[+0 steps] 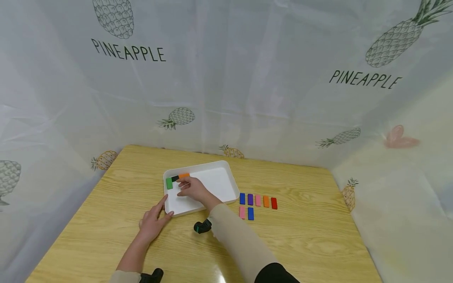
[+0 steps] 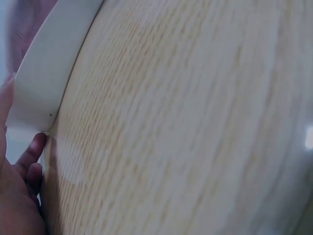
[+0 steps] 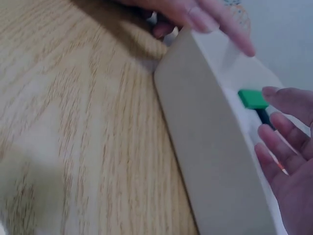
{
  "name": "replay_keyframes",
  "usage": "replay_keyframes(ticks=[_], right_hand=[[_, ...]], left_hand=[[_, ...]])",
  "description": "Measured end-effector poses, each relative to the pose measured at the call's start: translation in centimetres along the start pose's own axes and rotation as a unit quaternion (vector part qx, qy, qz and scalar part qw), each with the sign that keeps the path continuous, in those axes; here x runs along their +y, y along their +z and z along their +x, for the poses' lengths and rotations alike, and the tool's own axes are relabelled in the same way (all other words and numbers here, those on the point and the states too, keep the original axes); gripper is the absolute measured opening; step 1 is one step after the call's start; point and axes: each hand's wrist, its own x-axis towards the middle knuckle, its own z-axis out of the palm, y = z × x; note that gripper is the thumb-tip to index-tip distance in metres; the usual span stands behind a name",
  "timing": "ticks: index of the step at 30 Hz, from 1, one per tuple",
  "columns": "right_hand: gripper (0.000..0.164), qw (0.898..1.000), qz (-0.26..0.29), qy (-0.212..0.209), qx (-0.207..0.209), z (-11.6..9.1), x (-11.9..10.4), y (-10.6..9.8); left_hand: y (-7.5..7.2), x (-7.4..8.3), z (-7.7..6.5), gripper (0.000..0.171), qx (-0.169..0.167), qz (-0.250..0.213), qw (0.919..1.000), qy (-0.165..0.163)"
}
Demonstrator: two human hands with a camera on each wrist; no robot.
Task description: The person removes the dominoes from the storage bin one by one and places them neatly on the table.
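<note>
A white rectangular tray (image 1: 217, 181) lies on the table. In its far left corner are a green block (image 1: 169, 183), a black block (image 1: 175, 178) and an orange block (image 1: 184, 175), set end to end around the corner. My right hand (image 1: 192, 189) hovers over the tray beside the black and orange blocks. Its thumb and fingers are apart, and the right wrist view shows nothing between them near the green block (image 3: 253, 99). My left hand (image 1: 153, 223) rests at the tray's near left corner, thumb and fingers spread along the outer wall (image 2: 49, 73).
Right of the tray, flat blocks lie in two rows on the wooden table (image 1: 301, 232). The far row holds blue, purple, pink, orange and red (image 1: 274, 203) blocks; the near row a pink (image 1: 242, 212) and a blue block (image 1: 251, 214). A pineapple-print curtain (image 1: 247, 98) hangs behind.
</note>
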Motion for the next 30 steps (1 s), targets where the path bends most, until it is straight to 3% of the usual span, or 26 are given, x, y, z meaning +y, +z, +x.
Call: replay_keyframes(ticks=[7,12,18,30], right_hand=[[0.052,1.000,-0.020,-0.004,-0.017,1.3,1.1,0.3],[0.056,0.995,-0.094,-0.015,-0.026,2.3,1.7,0.5],[0.059,0.976,-0.215,-0.029,-0.030,3.2,0.9,0.9],[0.066,0.942,-0.335,-0.007,0.005,4.3,0.3,2.2]], left_hand=[[0.2,0.1,0.3,0.073,0.002,0.012,0.9999,-0.001],[0.4,0.1,0.2,0.071,0.010,0.019,0.9998,0.003],[0.3,0.2,0.1,0.070,0.018,0.016,0.9997,0.006],[0.6,0.2,0.0,0.069,0.032,0.020,0.9990,0.025]])
